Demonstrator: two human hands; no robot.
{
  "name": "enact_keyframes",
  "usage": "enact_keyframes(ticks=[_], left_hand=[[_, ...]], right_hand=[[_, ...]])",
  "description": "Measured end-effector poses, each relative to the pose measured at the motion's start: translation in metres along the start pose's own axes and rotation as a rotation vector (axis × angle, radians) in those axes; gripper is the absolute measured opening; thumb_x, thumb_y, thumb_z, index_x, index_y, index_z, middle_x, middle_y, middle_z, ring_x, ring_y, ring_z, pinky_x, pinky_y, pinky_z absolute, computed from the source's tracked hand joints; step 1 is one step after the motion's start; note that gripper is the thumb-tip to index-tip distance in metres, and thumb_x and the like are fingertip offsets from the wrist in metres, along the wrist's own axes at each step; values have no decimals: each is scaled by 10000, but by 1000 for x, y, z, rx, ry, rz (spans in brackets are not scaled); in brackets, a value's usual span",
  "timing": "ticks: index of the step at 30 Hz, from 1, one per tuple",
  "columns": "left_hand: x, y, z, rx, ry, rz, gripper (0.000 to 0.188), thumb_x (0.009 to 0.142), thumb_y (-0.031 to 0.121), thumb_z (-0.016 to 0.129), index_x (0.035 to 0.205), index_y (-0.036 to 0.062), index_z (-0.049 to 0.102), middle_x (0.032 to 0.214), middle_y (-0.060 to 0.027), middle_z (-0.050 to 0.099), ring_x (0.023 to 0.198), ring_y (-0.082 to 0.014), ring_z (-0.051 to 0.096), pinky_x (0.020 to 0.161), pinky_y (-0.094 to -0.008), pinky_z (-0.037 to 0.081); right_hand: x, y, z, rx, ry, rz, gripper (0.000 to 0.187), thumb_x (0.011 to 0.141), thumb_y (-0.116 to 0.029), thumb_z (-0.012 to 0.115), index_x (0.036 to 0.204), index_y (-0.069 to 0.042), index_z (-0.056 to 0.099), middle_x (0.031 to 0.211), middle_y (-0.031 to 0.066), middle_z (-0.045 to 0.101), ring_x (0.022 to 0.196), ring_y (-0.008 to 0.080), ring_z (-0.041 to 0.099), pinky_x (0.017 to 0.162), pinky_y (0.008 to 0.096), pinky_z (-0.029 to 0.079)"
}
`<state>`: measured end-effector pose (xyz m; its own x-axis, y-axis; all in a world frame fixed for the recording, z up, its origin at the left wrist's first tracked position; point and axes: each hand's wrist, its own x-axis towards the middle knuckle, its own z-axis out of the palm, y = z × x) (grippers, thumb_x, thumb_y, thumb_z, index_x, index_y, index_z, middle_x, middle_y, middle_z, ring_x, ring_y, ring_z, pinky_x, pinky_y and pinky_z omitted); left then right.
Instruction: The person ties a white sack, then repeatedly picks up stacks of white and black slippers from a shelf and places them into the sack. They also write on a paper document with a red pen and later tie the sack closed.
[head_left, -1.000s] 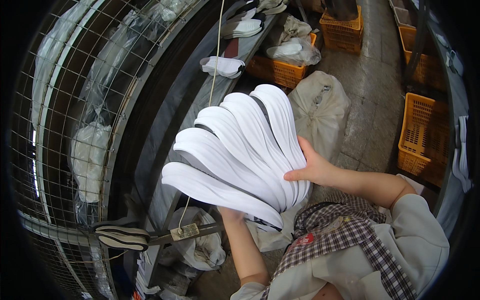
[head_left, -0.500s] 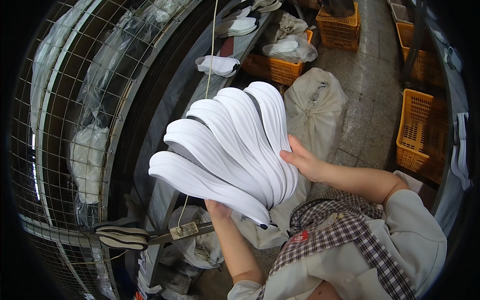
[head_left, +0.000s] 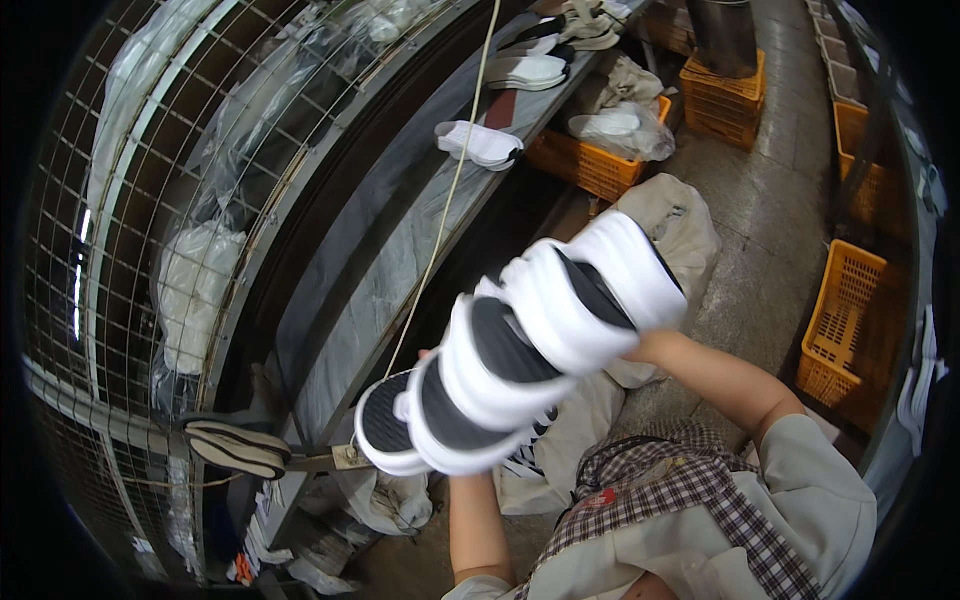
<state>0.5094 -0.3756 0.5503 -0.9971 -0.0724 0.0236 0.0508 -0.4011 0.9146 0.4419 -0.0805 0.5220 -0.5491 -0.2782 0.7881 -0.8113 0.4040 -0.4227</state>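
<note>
A fanned stack of several white shoe soles (head_left: 545, 300) with dark inner faces spans the space between my hands, tilted, its ends toward me. My left hand (head_left: 425, 354) grips the lower-left end from behind; only a fingertip shows past the soles. At the upper-right end my right hand (head_left: 650, 347) holds the stack, its fingers mostly hidden behind the white rims. The soles are slightly smeared by motion.
A pair of white soles (head_left: 478, 145) lies on the long grey conveyor belt (head_left: 350, 290), with more farther along. A wire mesh guard (head_left: 120, 300) stands left. Orange crates (head_left: 725, 100) and a cloth sack (head_left: 680, 220) occupy the floor. A cord (head_left: 445, 215) hangs ahead.
My hands have turned the fanned stack, so dark inner faces show where white sidewalls did. The stack has shifted right and down in view; the surroundings have shifted too.
</note>
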Motion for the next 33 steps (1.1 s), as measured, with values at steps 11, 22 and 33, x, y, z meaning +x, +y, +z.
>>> enact_keyframes(ticks=[11, 22, 33], left_hand=[[-43, -38, 16, -166, 222, -246, 574, 924, 237, 521, 1412, 32, 300, 1406, -137, 399, 1264, -304, 426, 1029, -441, 389], [-9, -35, -38, -183, 231, -316, 595, 916, 211, 535, 1424, 47, 273, 1416, -136, 382, 1268, -303, 421, 1028, -440, 389], [-17, -22, -102, -141, 265, -427, 621, 907, 184, 550, 1435, 62, 247, 1426, -134, 366, 1271, -302, 416, 1028, -438, 390]], right_hand=[[-47, 13, -12, 1344, -246, 736, 395, 886, -142, 568, 1254, -17, 497, 1378, 129, 444, 1217, 234, 474, 1033, 378, 379], [-43, -36, 33, 1217, -435, 1000, 810, 764, -255, 750, 1364, -54, 244, 1355, 160, 336, 1247, 271, 361, 1031, 410, 331], [-47, -49, 109, 1939, -228, 1285, 900, 722, -154, 685, 1475, -78, 197, 1423, 152, 365, 1264, 261, 431, 1043, 378, 376]])
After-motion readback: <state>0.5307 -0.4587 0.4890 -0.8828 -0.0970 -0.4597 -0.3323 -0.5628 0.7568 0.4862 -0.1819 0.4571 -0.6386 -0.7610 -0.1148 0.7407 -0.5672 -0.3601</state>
